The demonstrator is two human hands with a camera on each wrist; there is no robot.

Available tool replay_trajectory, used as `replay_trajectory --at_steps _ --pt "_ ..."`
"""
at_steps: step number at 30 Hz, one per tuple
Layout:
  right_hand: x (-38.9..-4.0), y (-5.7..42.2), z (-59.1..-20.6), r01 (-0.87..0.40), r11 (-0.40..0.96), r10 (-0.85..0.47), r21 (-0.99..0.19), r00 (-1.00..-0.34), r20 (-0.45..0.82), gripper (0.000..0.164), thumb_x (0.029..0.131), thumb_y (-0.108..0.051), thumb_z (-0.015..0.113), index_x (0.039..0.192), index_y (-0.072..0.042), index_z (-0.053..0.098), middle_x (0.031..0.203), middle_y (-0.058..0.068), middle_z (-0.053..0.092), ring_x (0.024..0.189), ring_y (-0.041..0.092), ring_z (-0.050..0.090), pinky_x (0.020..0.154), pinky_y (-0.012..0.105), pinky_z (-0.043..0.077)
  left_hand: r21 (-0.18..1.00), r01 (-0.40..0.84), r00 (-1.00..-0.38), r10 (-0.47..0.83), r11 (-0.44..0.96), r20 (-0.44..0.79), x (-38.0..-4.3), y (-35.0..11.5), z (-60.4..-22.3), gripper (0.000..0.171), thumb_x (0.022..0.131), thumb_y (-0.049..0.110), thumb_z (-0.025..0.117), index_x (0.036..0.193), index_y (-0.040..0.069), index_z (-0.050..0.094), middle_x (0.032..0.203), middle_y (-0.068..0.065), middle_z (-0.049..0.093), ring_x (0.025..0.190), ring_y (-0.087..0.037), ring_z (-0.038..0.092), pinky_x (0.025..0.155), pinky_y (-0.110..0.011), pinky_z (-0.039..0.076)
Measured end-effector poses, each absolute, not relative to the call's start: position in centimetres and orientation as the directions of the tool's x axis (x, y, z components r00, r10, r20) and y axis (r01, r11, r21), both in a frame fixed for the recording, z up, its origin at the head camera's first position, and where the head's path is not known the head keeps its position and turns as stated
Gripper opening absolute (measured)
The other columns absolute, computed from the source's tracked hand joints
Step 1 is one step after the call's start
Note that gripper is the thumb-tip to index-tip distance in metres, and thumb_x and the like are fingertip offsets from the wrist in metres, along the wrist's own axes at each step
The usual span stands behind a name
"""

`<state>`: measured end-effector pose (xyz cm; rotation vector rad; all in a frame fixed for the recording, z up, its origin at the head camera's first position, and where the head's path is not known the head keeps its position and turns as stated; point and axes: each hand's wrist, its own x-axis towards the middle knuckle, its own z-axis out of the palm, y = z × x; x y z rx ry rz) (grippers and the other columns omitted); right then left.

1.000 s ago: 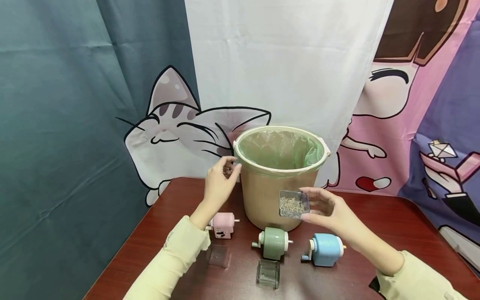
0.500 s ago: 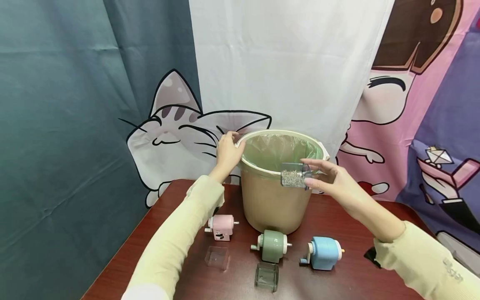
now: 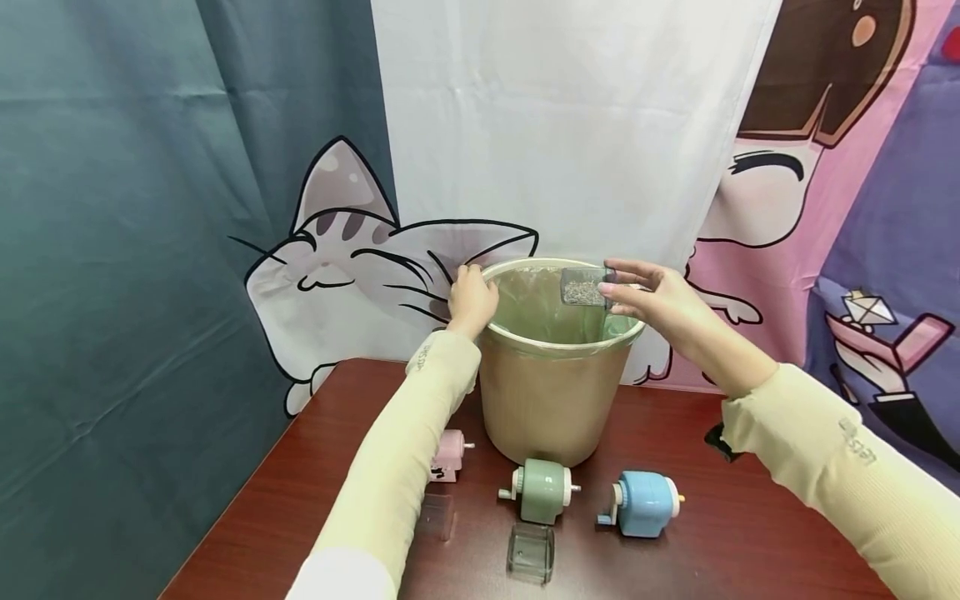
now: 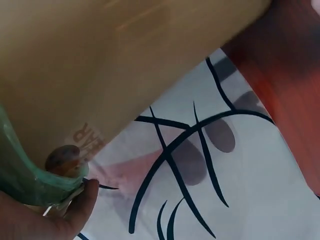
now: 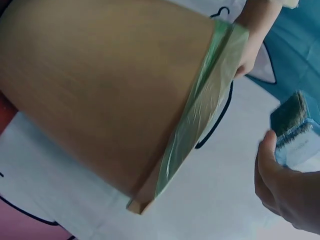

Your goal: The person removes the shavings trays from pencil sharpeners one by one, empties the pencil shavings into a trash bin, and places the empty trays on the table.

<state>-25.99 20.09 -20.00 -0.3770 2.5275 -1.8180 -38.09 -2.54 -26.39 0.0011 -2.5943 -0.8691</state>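
A beige trash bin [image 3: 551, 400] with a green plastic liner [image 3: 525, 304] stands at the back of the table. My left hand [image 3: 472, 302] grips the bin's rim on its left side; the left wrist view shows the hand at the liner's folded edge. Over the bin's mouth, my right hand [image 3: 660, 296] pinches a small clear shavings tray [image 3: 582, 286] by its right end. Pencil shavings [image 5: 295, 131] lie inside that tray, seen close in the right wrist view. The tray is apart from the rim.
Three crank pencil sharpeners stand before the bin: pink [image 3: 448, 454], partly behind my left sleeve, green [image 3: 543, 492] and blue [image 3: 645, 504]. Two loose trays, one clear [image 3: 438, 518] and one dark [image 3: 531, 552], lie on the red-brown table [image 3: 277, 500]. Printed curtains hang behind.
My left hand has reached forward and taken hold of the bin's rim. The right hand has lifted the tray of shavings from before the bin to above its mouth.
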Motion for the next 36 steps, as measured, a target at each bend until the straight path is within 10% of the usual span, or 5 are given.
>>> replay_trajectory --at_steps 15,23,36 --pt "-31.3 20.0 -18.4 -0.228 0.458 -0.141 -0.859 -0.973 0.183 0.063 0.089 -0.024 0.063 0.139 0.003 0.037 0.126 0.012 0.046 0.079 -0.007 0.056 0.079 0.013 0.049 0.569 0.023 -0.949 -0.161 0.822 0.272 -37.3 -2.6 -25.9 0.033 0.087 0.018 0.056 0.114 0.000 0.059 0.118 -0.016 0.058 0.107 -0.037 0.059 0.088 -0.046 0.049" --pt "-33.3 20.1 -17.8 -0.288 0.598 -0.187 -0.748 -0.958 0.219 0.061 0.087 -0.024 0.065 0.138 -0.001 0.041 0.136 0.021 0.045 0.121 0.031 0.051 0.099 0.038 0.042 0.561 0.001 -0.954 -0.167 0.828 0.248 -37.5 -2.3 -26.1 0.034 0.088 0.020 0.055 0.116 0.002 0.059 0.119 -0.014 0.058 0.108 -0.035 0.060 0.088 -0.045 0.049" --pt "-34.2 19.2 -16.6 -0.331 0.731 -0.202 -0.597 -0.940 0.274 0.059 0.088 -0.031 0.063 0.130 0.006 0.048 0.124 0.030 0.051 0.115 0.040 0.050 0.098 0.051 0.040 0.550 0.009 -0.949 -0.166 0.835 0.267 -37.3 -2.5 -26.0 0.036 0.087 0.021 0.056 0.116 0.000 0.059 0.119 -0.016 0.059 0.107 -0.036 0.060 0.088 -0.044 0.049"
